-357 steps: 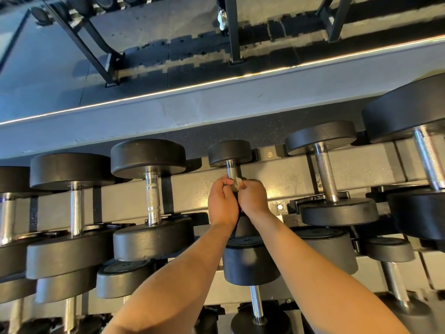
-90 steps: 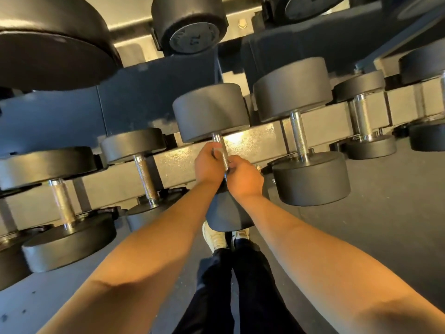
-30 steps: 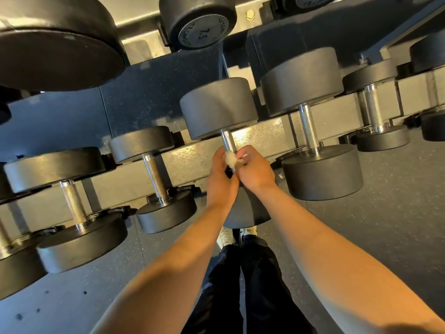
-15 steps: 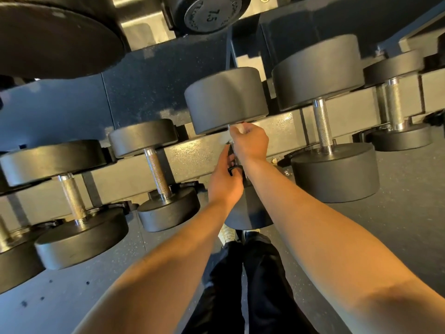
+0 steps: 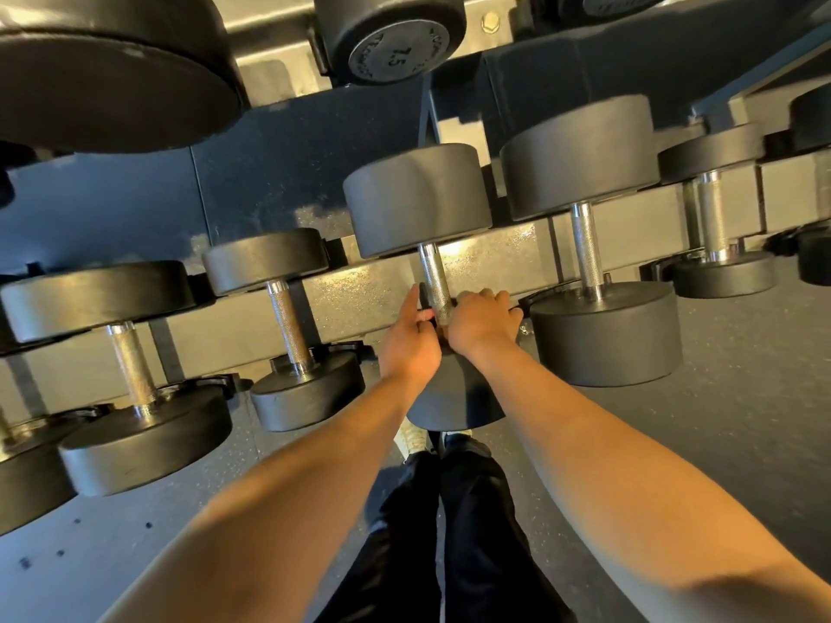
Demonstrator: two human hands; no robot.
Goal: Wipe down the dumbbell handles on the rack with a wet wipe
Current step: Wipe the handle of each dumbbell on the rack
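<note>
The dumbbell handle [image 5: 432,276] is knurled steel between two black rubber heads, resting on the bottom tier of the grey rack [image 5: 503,258]. My right hand [image 5: 483,321] curls round the lower end of that handle, just above the near head [image 5: 454,402]. The wet wipe does not show; it is hidden inside that fist. My left hand [image 5: 407,341] lies against the handle's left side, its index finger pointing straight up along it and its thumb touching the base.
Neighbouring dumbbells sit close by: a small one [image 5: 288,326] to the left and a bigger one [image 5: 589,254] to the right. A 7.5 dumbbell [image 5: 395,47] hangs on the tier above. My black-trousered legs [image 5: 449,532] and the dark rubber floor [image 5: 742,397] lie below.
My right hand has slid down the handle from just under the far head to its lower end. The white wipe, seen earlier in it, is now hidden. My left hand stays beside the handle.
</note>
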